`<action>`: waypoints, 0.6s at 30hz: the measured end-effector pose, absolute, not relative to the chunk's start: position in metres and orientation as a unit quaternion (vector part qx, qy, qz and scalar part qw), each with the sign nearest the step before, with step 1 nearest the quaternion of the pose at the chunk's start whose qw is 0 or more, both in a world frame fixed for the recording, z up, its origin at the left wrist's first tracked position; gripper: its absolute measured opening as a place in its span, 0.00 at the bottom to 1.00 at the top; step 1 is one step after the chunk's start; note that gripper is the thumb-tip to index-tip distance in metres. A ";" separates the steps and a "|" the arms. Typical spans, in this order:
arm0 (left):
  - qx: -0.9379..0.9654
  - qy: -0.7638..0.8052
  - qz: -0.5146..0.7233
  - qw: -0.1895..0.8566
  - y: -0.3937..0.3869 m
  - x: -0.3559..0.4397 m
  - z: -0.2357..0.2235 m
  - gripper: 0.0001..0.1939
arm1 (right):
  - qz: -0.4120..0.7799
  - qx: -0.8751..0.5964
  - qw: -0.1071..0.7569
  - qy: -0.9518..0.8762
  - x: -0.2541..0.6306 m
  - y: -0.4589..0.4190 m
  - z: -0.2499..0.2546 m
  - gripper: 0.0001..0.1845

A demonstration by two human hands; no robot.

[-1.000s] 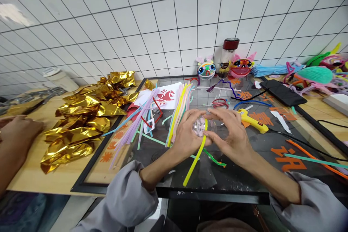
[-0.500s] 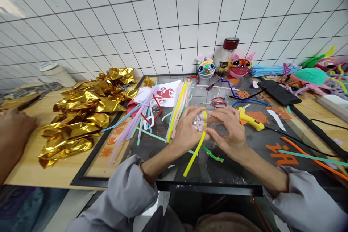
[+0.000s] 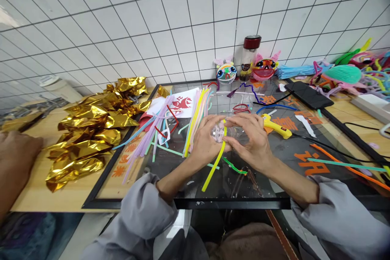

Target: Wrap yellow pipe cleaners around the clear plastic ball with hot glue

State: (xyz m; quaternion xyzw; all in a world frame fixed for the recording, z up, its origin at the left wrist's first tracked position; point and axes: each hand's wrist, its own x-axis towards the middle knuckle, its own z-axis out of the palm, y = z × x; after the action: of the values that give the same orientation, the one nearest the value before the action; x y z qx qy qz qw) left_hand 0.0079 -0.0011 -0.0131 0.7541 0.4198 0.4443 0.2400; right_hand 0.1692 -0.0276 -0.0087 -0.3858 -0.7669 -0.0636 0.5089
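Between my hands is a small clear plastic ball point(image 3: 217, 133) with pinkish-white bits showing through. My left hand point(image 3: 203, 140) is closed round its left side. A yellow pipe cleaner point(image 3: 213, 166) runs over the ball, and its loose end hangs down toward the table's front edge. My right hand point(image 3: 254, 140) pinches the pipe cleaner against the ball with thumb and fingers. A short green pipe cleaner point(image 3: 234, 166) lies just below my hands. To the right of my right hand is a yellow hot glue gun point(image 3: 277, 126).
Bundled pastel pipe cleaners point(image 3: 196, 120) and crumpled gold foil point(image 3: 88, 130) lie to the left. Red scissors point(image 3: 241, 108) and a phone point(image 3: 310, 94) lie farther back. Two decorated balls flank a bottle point(image 3: 248, 59) by the wall. Another person's hand point(image 3: 20, 158) rests at far left.
The view has shifted slightly, so most things sit a little farther left. Both hands keep hold of the ball and the yellow pipe cleaner, with little change in grip.
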 end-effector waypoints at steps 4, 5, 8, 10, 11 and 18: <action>0.763 0.414 0.440 0.230 0.000 0.007 -0.013 0.32 | -0.051 -0.392 0.507 -0.766 0.170 -0.027 -0.010 0.21; 0.764 0.414 0.439 0.231 0.000 0.007 -0.013 0.32 | -0.048 -0.391 0.507 -0.767 0.170 -0.027 -0.010 0.21; 0.765 0.412 0.436 0.235 0.001 0.006 -0.015 0.32 | -0.051 -0.385 0.509 -0.768 0.170 -0.027 -0.010 0.21; 0.765 0.408 0.438 0.238 0.001 0.006 -0.015 0.33 | -0.057 -0.377 0.512 -0.770 0.170 -0.028 -0.010 0.21; 0.764 0.407 0.440 0.239 0.002 0.007 -0.015 0.33 | -0.060 -0.371 0.514 -0.771 0.169 -0.028 -0.010 0.21; 0.757 0.403 0.446 0.256 0.001 0.005 -0.016 0.33 | -0.075 -0.346 0.522 -0.776 0.166 -0.028 -0.008 0.20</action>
State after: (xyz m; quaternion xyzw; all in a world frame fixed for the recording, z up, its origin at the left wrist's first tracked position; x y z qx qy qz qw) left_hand 0.0052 0.0012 -0.0157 0.7570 0.4033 0.4459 0.2560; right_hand 0.1658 -0.0282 -0.0082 -0.3459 -0.7761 -0.0746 0.5220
